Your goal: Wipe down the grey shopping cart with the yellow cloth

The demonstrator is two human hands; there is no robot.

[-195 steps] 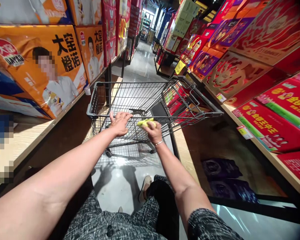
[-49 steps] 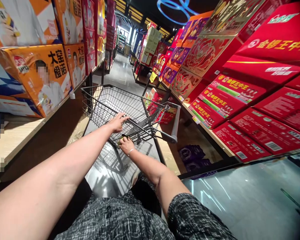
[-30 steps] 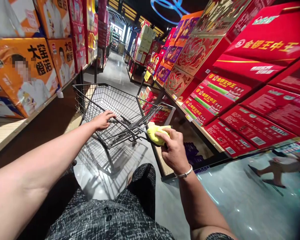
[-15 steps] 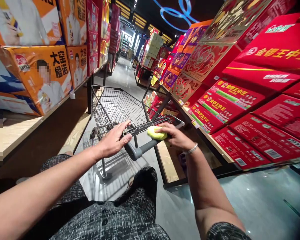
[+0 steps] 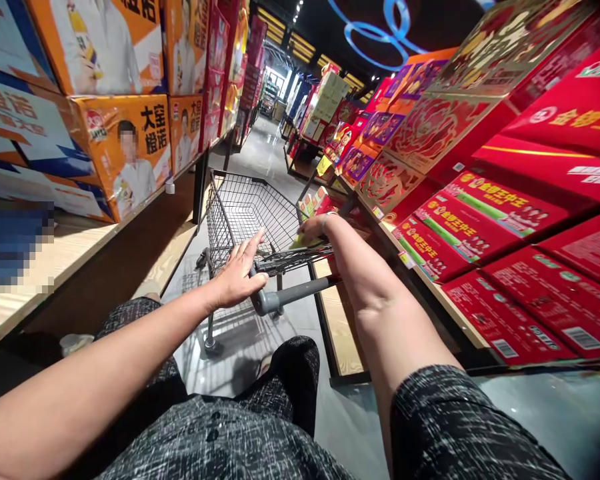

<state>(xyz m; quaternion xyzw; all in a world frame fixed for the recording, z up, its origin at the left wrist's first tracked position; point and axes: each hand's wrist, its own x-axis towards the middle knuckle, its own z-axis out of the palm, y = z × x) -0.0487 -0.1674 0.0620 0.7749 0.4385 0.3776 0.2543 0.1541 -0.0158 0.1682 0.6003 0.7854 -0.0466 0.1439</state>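
Note:
A wire shopping cart (image 5: 253, 207) with a grey handle bar (image 5: 300, 292) stands in front of me. My left hand (image 5: 241, 273) rests at the left end of the handle, by the cart's corner, its fingers spread and holding nothing. Farther forward, my right hand (image 5: 314, 228) reaches over the right side of the cart, its fingers closed on a yellow-green cloth (image 5: 299, 241). The cloth is at the cart's upper edge and is partly hidden by that hand. A bracelet circles my right wrist.
Orange drink boxes (image 5: 130, 153) line a wooden shelf on the left. Red boxes (image 5: 510, 293) and gold-patterned boxes (image 5: 425, 127) are stacked on the right shelf, close to my right arm. A tiled aisle (image 5: 260, 143) runs ahead between the shelves.
My right hand has moved forward with the cloth, from above the handle to the cart's right side. My left hand stays at the handle's left end. The view has shifted slightly left.

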